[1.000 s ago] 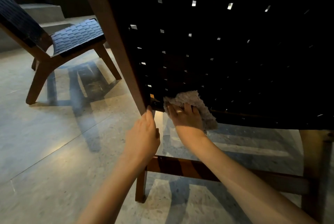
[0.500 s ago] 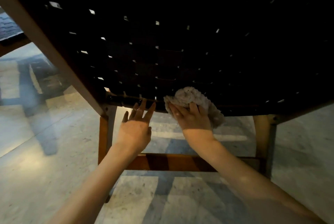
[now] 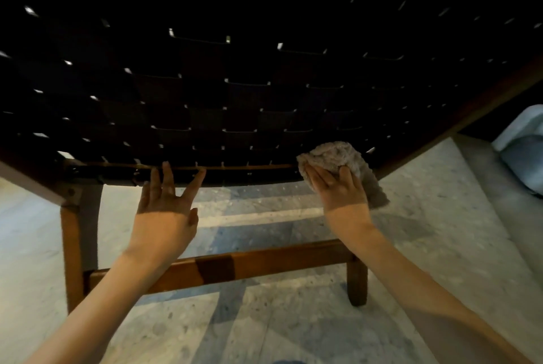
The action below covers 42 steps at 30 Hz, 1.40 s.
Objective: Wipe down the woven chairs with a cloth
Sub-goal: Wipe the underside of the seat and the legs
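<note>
Pressing cloth (image 3: 333, 154) onto woven chair (image 3: 235, 93) | right grip (image 3: 338, 188) flat | left grip (image 3: 164, 211) splayed wide, touching chair

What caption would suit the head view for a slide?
Right hand presses a cloth on the woven chair; left hand touches its bottom edge.

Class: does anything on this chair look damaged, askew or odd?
Nothing stands out. The dark webbing looks evenly woven, no visible tears; the right hand presses the cloth against it, the left hand touches its lower edge.
</note>
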Motion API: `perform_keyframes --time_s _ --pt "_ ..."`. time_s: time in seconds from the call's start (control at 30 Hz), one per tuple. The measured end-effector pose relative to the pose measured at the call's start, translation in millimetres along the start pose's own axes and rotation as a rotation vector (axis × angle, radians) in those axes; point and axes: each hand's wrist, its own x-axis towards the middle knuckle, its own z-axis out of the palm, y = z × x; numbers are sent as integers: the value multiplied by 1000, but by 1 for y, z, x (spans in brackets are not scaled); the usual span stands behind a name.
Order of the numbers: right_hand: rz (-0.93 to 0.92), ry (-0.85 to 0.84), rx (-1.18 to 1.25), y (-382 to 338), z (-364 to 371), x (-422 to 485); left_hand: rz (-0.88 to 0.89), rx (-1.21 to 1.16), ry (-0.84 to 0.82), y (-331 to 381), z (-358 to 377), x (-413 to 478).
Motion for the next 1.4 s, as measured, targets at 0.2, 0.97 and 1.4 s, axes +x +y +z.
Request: perform_keyframes --time_s 0.2,0.97,1.4 --pt "136 -160 21 40 4 -7 -12 -39 10 7 -1 2" --pt "-250 163 748 -69 -89 13 -178 -47 290 -7 -94 -39" --pt "-259 510 1208 -210 -223 115 -196 -433 938 -73 -175 -65"
